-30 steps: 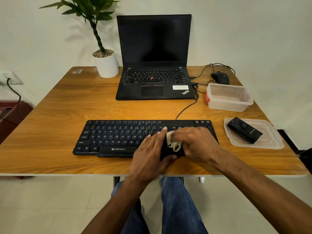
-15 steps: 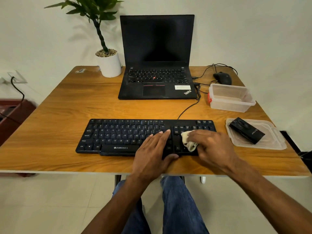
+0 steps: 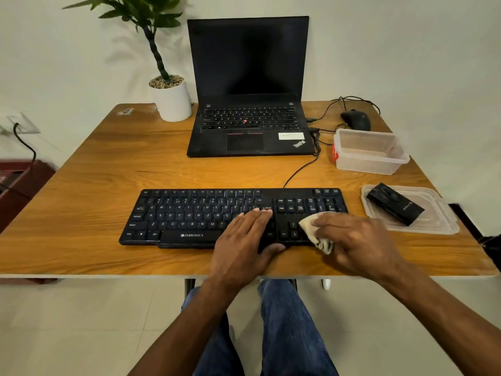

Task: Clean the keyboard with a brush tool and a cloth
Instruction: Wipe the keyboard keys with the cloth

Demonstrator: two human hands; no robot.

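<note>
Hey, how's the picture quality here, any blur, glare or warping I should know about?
Head view: the right hand and cloth look slightly motion-smeared; the wide lens bows the table edges and tilts the laptop; lighting is soft and even, with only a faint plant shadow on the wall and no strong glare.

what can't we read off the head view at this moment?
- Keys under the left hand and right hand: covered.
- Most of the cloth: hidden by the right hand.
- Black box on the lid: label too small.
- Plant: top cut off.
</note>
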